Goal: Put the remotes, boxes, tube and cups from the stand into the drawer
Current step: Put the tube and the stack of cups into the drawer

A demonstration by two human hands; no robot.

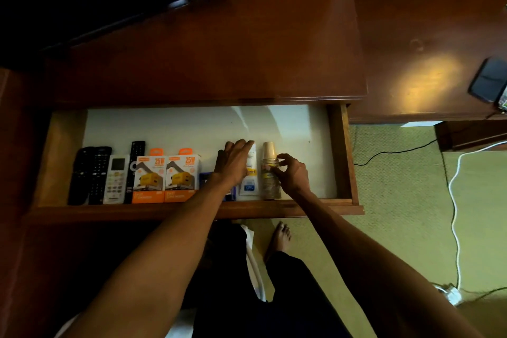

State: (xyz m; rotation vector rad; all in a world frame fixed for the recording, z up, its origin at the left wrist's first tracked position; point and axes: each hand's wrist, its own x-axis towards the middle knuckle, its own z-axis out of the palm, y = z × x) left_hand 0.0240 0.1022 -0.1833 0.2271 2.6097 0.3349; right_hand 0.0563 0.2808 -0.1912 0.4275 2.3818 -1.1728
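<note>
The open wooden drawer (340,151) has a white floor. Along its front lie black remotes (90,173), a white remote (116,178) and a slim black remote (135,162). To the right of them are two orange charger boxes (164,175), a blue box (204,178) partly hidden by my arm, a white tube (251,173) and a stack of paper cups (270,170) on its side. My left hand (233,162) rests over the tube with fingers spread. My right hand (290,173) touches the cup stack, fingers curled loosely at its side.
The brown stand top (219,49) is above the drawer, with a dark TV base (178,3) at the back. A phone (488,79) lies on the desk at right. A white cable (455,200) and a black cable (397,151) run over the green carpet. My bare foot (279,239) is below the drawer.
</note>
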